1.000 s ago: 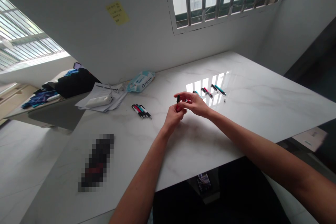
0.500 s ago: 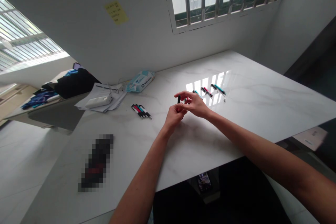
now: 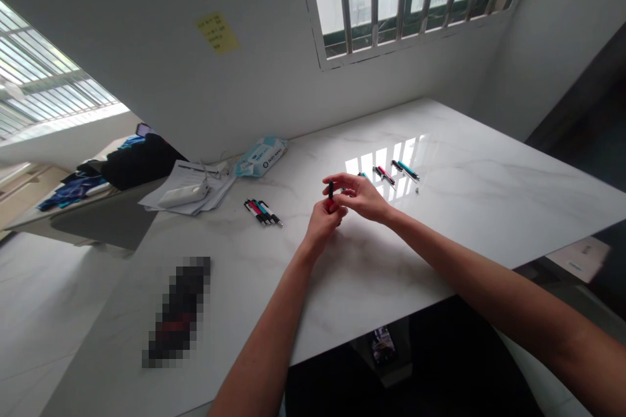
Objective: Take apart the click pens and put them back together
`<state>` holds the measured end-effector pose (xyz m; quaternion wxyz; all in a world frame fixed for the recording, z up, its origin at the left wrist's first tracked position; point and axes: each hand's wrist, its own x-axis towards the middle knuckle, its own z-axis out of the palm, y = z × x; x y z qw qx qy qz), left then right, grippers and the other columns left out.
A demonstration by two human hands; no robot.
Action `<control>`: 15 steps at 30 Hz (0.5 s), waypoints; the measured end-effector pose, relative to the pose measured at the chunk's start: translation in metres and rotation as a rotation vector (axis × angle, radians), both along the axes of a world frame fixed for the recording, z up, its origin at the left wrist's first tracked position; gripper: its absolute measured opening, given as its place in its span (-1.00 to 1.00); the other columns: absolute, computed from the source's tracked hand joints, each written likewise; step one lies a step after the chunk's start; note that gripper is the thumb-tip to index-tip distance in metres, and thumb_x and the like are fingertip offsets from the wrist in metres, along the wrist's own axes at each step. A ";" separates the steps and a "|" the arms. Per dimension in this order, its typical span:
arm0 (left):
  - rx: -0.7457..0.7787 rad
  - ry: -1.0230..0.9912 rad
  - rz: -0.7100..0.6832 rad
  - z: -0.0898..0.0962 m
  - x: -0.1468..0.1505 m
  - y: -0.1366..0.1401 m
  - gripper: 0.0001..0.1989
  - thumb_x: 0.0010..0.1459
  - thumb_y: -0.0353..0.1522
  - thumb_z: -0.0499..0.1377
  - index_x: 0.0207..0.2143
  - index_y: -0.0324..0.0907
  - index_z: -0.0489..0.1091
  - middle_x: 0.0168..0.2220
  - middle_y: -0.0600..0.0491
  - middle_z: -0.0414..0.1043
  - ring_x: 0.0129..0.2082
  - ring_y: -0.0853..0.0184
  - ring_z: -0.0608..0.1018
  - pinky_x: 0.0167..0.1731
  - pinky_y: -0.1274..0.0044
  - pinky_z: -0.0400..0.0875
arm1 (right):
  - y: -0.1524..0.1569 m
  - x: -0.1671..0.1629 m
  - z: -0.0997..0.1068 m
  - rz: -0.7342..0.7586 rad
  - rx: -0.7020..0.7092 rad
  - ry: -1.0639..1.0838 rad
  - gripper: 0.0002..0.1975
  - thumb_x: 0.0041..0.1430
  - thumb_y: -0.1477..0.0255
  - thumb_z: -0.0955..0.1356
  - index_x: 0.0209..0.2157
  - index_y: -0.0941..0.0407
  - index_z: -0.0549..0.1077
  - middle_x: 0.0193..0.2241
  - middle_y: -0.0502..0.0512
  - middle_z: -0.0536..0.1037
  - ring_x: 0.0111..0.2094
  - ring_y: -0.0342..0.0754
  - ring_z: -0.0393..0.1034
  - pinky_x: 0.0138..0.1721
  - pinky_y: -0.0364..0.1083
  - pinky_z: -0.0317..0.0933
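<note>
My left hand (image 3: 323,223) is closed around a pen (image 3: 331,190), which stands upright with its black end up and a bit of red below it. My right hand (image 3: 362,197) meets it from the right; its thumb and fingers curl about the upper part of the same pen. The lower part of the pen is hidden by my fingers. Beyond my right hand lie red pen parts (image 3: 384,174), teal and black pen parts (image 3: 405,169) and a small loose piece (image 3: 417,190). A teal pen part (image 3: 362,175) shows partly behind the right hand.
Left of my hands, several pens (image 3: 263,212) lie side by side on the marble-patterned table (image 3: 235,287). Behind them are a wipes pack (image 3: 261,156), papers (image 3: 200,186) and a white device (image 3: 184,194). A blurred dark object (image 3: 178,313) lies front left. A phone (image 3: 382,345) is below the table edge.
Red now shows below the black end of the pen between my hands. Both hands keep nearly the same place, and the view has shifted slightly.
</note>
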<state>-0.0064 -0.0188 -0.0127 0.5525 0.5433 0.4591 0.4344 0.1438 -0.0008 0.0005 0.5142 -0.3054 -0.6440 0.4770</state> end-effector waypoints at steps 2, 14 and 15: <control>0.006 0.005 -0.006 0.000 0.000 0.000 -0.75 -0.11 -0.34 0.31 -0.54 -0.15 0.23 -0.59 0.25 0.06 -0.57 0.52 0.11 -0.54 0.54 -0.01 | 0.000 0.000 0.000 -0.029 0.018 -0.018 -0.60 0.11 0.40 0.47 0.02 0.04 0.58 -0.12 0.11 0.66 -0.03 0.03 0.54 -0.10 -0.02 0.40; -0.025 -0.041 0.002 -0.001 0.003 -0.001 -0.76 -0.14 -0.36 0.31 -0.51 -0.16 0.25 -0.56 0.24 0.06 -0.56 0.52 0.12 -0.53 0.54 -0.01 | -0.002 -0.001 0.002 -0.056 -0.014 0.002 -0.61 0.08 0.38 0.49 -0.01 0.07 0.57 -0.30 0.03 0.63 -0.21 -0.03 0.54 -0.16 -0.03 0.41; -0.026 -0.045 -0.003 0.000 0.003 -0.001 -0.74 -0.13 -0.36 0.31 -0.51 -0.15 0.23 -0.56 0.24 0.06 -0.56 0.52 0.12 -0.53 0.54 0.00 | -0.002 -0.001 0.002 -0.052 -0.022 0.013 -0.61 0.09 0.38 0.48 -0.01 0.08 0.57 -0.31 0.02 0.63 -0.24 -0.04 0.54 -0.16 -0.03 0.41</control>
